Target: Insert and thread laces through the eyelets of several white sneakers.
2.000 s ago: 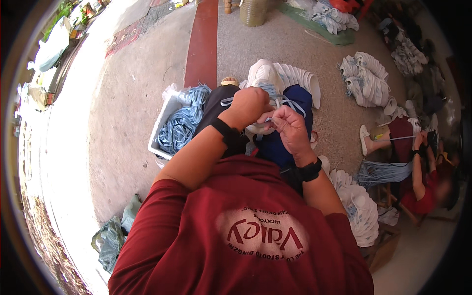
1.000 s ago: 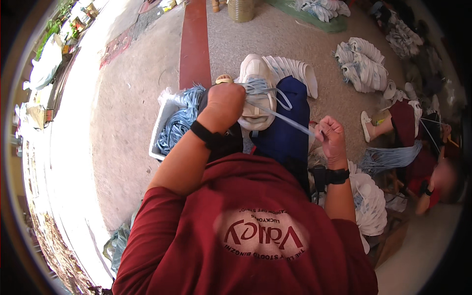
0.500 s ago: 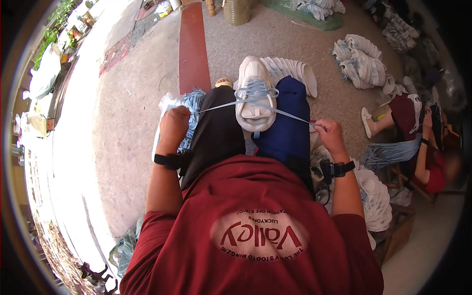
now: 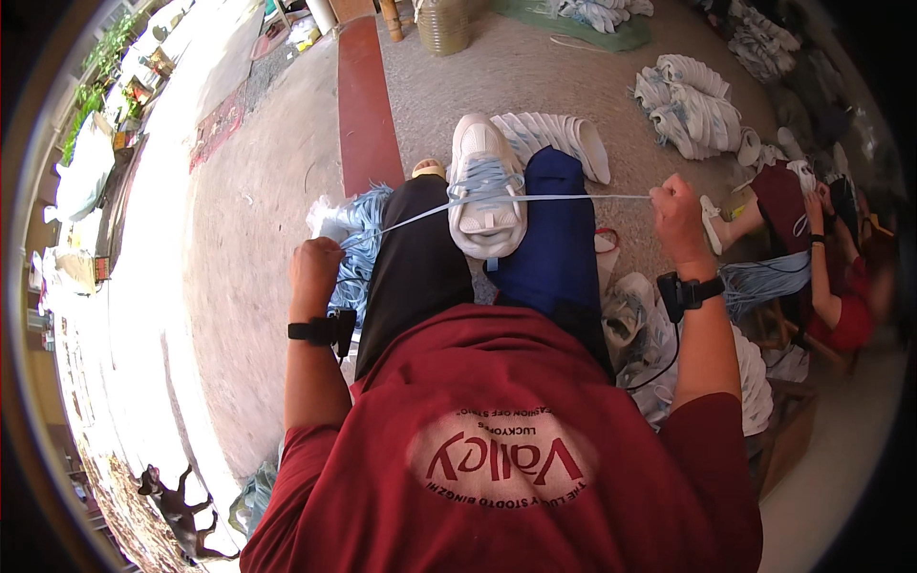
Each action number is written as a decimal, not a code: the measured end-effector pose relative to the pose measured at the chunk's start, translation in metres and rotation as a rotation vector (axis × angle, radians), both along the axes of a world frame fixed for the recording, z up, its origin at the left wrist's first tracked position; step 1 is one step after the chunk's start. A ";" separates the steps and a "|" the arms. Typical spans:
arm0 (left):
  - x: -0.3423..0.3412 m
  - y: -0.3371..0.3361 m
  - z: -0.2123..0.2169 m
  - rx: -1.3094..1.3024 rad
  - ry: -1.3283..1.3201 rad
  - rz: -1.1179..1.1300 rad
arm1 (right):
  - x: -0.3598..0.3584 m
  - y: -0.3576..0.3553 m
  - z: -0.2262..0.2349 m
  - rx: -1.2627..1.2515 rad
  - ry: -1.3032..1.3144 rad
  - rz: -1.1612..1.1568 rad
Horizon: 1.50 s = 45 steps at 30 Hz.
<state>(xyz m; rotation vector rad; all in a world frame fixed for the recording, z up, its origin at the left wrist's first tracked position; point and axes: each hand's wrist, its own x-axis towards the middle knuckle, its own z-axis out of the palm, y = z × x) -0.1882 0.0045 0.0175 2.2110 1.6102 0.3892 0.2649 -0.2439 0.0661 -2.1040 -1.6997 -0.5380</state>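
Person seated, arms spread wide to either side. Left hand (image 4: 315, 270) is out past the left knee, low, fist turned down, black band at the wrist. Its fingers are closed tight on the left end of a pale blue lace (image 4: 573, 198). Right hand (image 4: 676, 218) is out past the right knee and a little higher, also a fist, fingers clamped on the right end of the same lace; black watch-like band on that wrist.

The lace runs taut in one nearly straight line from hand to hand, left end lower than right, crossing over the shoe.

White sneaker (image 4: 486, 187) rests on the lap, between the black trouser leg (image 4: 415, 267) and the dark blue leg (image 4: 554, 239). Long axis lies along the thighs, pointing away from the body; which end is toe, I cannot tell for certain. Upper faces up, blue lacing criss-crossed on it.

Just beside the left hand: a heap of loose blue laces (image 4: 358, 239) on the floor. Behind the sneaker: a row of white shoes (image 4: 564, 138). Farther right, another pile of white shoes (image 4: 702, 100). A second person (image 4: 821, 258) sits at right, holding a blue bundle.
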 end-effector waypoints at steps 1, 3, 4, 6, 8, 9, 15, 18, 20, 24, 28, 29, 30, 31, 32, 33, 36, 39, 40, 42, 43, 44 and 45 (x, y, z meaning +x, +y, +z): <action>0.004 -0.002 0.002 0.013 0.069 0.021 | 0.005 0.004 0.006 0.033 -0.004 -0.009; 0.011 -0.003 -0.002 0.017 0.005 -0.018 | 0.014 0.016 0.007 0.070 -0.005 -0.017; 0.016 -0.002 -0.005 0.018 -0.062 -0.058 | 0.019 0.023 0.001 0.114 0.145 -0.132; 0.038 -0.003 -0.013 -0.438 -0.572 -0.089 | 0.017 0.038 -0.022 0.241 0.936 -0.250; 0.074 -0.027 0.011 -0.895 -0.847 -0.187 | -0.014 0.056 -0.039 0.249 1.704 -0.154; 0.085 -0.032 0.017 -1.008 -0.868 -0.284 | -0.043 0.067 -0.042 0.165 1.831 -0.061; 0.156 -0.047 0.034 -0.900 -0.571 -0.626 | -0.112 0.104 -0.059 0.193 1.779 0.146; 0.177 -0.050 0.038 -0.853 -0.630 -0.490 | -0.110 0.109 -0.069 0.193 1.615 0.107; 0.183 -0.043 0.031 -0.858 -0.697 -0.481 | -0.108 0.112 -0.072 0.165 1.539 0.092; 0.192 -0.038 0.020 -0.863 -0.770 -0.452 | -0.108 0.118 -0.076 0.225 1.264 0.054; 0.179 -0.033 0.022 -0.808 -0.802 -0.370 | -0.122 0.136 -0.072 0.210 1.101 0.114; 0.176 -0.036 0.024 -0.803 -0.778 -0.381 | -0.126 0.137 -0.070 0.209 1.002 0.127; 0.175 -0.036 0.028 -0.777 -0.760 -0.389 | -0.124 0.138 -0.067 0.222 0.897 0.159; 0.181 -0.041 0.024 -0.732 -0.792 -0.354 | -0.121 0.134 -0.067 0.231 0.851 0.133; 0.191 -0.048 0.031 -0.623 -0.702 -0.367 | -0.115 0.126 -0.073 0.263 0.903 0.074; 0.197 -0.047 0.011 -0.433 -0.746 -0.464 | -0.112 0.122 -0.080 0.289 1.031 0.031; 0.200 -0.056 0.000 -0.238 -0.664 -0.438 | -0.115 0.110 -0.081 0.216 1.007 -0.031; 0.197 -0.063 0.006 -0.128 -0.544 -0.389 | -0.132 0.105 -0.076 0.228 0.875 0.071; 0.198 -0.063 0.010 -0.108 -0.461 -0.389 | -0.133 0.103 -0.077 0.203 0.728 0.094; 0.202 -0.059 0.010 -0.074 -0.406 -0.387 | -0.135 0.104 -0.073 0.179 0.577 0.127; 0.204 -0.058 0.009 -0.056 -0.342 -0.410 | -0.137 0.102 -0.067 0.111 0.524 0.118; 0.205 -0.059 0.007 -0.055 -0.346 -0.398 | -0.140 0.101 -0.063 0.041 0.470 0.106; 0.209 -0.059 0.009 -0.007 -0.244 -0.451 | -0.139 0.103 -0.063 0.044 0.467 0.106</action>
